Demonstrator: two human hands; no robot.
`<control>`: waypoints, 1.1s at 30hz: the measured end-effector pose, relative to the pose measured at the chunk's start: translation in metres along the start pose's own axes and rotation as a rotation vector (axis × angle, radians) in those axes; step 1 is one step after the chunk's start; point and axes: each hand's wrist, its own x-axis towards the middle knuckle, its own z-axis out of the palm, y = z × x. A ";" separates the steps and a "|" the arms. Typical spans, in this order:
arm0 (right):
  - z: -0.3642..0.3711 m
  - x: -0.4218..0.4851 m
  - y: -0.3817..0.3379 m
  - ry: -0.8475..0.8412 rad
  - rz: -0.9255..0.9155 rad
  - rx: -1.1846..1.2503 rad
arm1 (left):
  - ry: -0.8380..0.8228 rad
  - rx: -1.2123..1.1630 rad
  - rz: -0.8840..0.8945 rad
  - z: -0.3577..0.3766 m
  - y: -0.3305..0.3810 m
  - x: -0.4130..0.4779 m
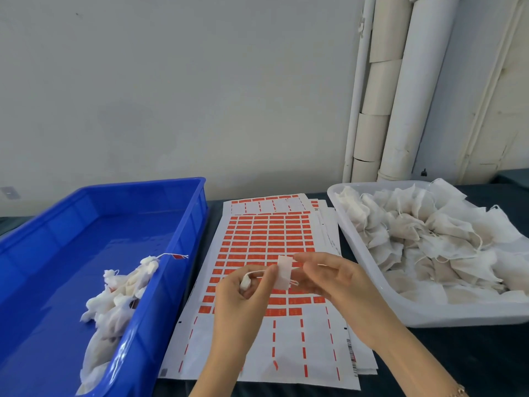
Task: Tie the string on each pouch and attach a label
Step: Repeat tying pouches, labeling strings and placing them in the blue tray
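Pouch (284, 272) is held between the fingers of both hands. The left hand (243, 299) curls around its bunched end and string (254, 272). The right hand (329, 279) pinches its other edge. The label sheet (269, 239) lies under the fingers.

Two arms are in view, reaching over the desk. The left grip (243, 287) and the right grip (323, 277) are bare hands with slender fingers; nail detail is too small to read. The left forearm (223, 362) and the right forearm (400, 339) are uncovered along the whole length in view. One worn item: a thin bracelet (459, 392) of small gold-toned links on the right forearm, partly cut off by the lower picture edge.
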 end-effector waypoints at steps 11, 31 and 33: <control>0.004 -0.003 0.005 0.114 -0.159 -0.166 | 0.000 -0.036 -0.019 -0.001 -0.002 -0.004; 0.006 0.004 0.014 0.152 -0.187 -0.140 | -0.046 -0.033 -0.107 0.002 0.005 -0.011; 0.004 0.005 0.014 0.154 -0.190 -0.167 | -0.090 -0.042 -0.118 0.000 0.006 -0.012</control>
